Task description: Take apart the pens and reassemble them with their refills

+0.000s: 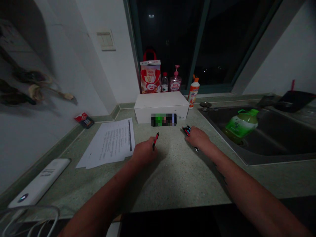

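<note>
My left hand point(144, 150) is closed around a red and black pen point(155, 141), which points up and away from me above the counter. On the right, my right hand point(197, 136) is wrapped over a bundle of pens point(186, 130). Their dark, red and blue ends stick out to the left of the fingers, and a tip shows below the palm. Between the hands and the white box point(161, 102) is a pixelated dark and green patch at the box's front. Printed sheets of paper point(108, 143) lie left of my left hand.
A sink point(266, 148) with a green-labelled jug point(243, 123) is on the right. Behind the box stand a red bag point(150, 79), a pink pump bottle point(175, 80) and an orange-capped bottle point(194, 92). At left lie a white power strip point(40, 181) with a cable and a small packet point(84, 120).
</note>
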A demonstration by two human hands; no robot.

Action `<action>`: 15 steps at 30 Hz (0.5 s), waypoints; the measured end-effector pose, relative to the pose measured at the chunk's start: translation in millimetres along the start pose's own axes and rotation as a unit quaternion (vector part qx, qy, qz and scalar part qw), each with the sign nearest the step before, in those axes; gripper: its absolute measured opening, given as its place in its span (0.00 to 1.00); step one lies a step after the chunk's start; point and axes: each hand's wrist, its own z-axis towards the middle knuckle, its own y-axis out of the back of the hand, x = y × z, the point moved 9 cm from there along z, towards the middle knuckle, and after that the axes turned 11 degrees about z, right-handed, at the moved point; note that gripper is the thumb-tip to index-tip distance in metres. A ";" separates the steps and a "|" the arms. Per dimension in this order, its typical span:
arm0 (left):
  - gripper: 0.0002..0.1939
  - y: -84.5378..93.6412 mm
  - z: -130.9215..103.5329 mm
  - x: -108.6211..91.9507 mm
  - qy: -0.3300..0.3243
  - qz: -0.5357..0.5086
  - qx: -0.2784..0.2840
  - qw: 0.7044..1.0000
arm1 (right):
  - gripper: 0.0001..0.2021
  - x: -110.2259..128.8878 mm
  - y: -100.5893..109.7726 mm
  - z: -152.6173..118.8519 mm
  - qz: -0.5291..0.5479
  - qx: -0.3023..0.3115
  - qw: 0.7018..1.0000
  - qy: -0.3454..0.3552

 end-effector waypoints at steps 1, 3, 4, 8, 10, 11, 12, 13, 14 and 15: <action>0.22 -2.8 -0.7 -2.8 -0.010 0.004 0.003 1.000 | 0.19 1.4 0.6 -0.1 0.001 0.000 1.000 0.003; 0.22 -3.7 -1.2 -5.0 -0.019 0.008 -0.010 1.000 | 0.17 4.2 1.7 -0.7 0.004 -0.001 1.000 0.009; 0.22 -2.1 -1.1 -4.5 -0.018 0.005 -0.023 1.000 | 0.17 5.7 2.0 -1.2 0.005 0.000 1.000 0.013; 0.19 4.6 -0.1 -0.9 -0.013 -0.017 -0.059 0.998 | 0.18 6.4 1.6 -1.9 0.007 0.009 1.000 0.021; 0.18 5.6 -0.1 -2.6 -0.016 -0.024 -0.060 0.998 | 0.18 1.4 2.8 -0.9 0.010 0.008 1.000 0.009; 0.18 5.8 -0.4 -4.1 -0.015 -0.026 -0.058 0.998 | 0.19 -1.6 3.6 0.0 0.012 0.006 1.000 0.001; 0.18 5.6 -0.8 -5.9 -0.013 -0.030 -0.055 0.998 | 0.19 -4.6 4.5 1.1 0.013 0.004 1.000 -0.007; 0.17 5.1 -1.1 -8.0 -0.010 -0.034 -0.051 0.998 | 0.19 -7.4 5.2 2.2 0.015 0.002 1.000 -0.014; 0.17 4.2 -1.4 -10.1 -0.006 -0.037 -0.046 0.998 | 0.20 -9.7 5.7 3.3 0.017 0.001 1.000 -0.019; 0.17 2.9 -1.6 -12.4 -0.002 -0.038 -0.042 0.998 | 0.20 -11.7 6.0 4.4 0.018 0.001 1.000 -0.025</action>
